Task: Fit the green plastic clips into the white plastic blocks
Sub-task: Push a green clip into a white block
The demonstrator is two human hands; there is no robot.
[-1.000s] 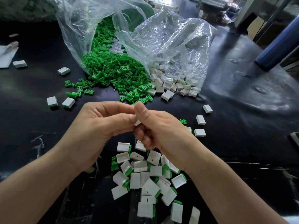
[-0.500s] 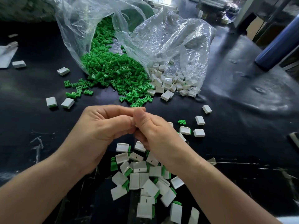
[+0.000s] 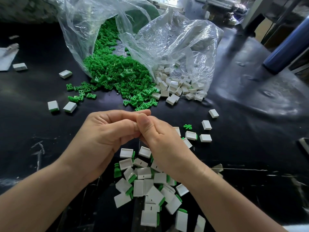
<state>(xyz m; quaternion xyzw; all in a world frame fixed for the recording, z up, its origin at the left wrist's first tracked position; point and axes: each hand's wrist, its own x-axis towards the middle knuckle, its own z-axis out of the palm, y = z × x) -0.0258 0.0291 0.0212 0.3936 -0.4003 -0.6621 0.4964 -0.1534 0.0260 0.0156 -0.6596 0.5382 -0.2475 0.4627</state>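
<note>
My left hand (image 3: pixel 107 136) and my right hand (image 3: pixel 160 139) meet fingertip to fingertip above the black table, fingers closed tight. The small piece pinched between them is hidden now; a white block showed there a moment ago. A heap of green clips (image 3: pixel 120 76) spills from a clear bag at the back. Beside it, loose white blocks (image 3: pixel 175 84) lie in a second clear bag. Under my wrists sits a pile of white blocks with green clips fitted (image 3: pixel 150 186). A single green clip (image 3: pixel 187 126) lies to the right of my right hand.
Scattered white blocks lie at the right (image 3: pixel 206 125) and at the left (image 3: pixel 53 106). The crumpled clear bags (image 3: pixel 175 39) rise at the back. A blue cylinder (image 3: pixel 287 47) leans at the far right. White paper (image 3: pixel 6 59) lies at the left edge.
My hands have closed tighter together and the right one has slid slightly left, covering the white block and uncovering blocks and a clip on the table to its right.
</note>
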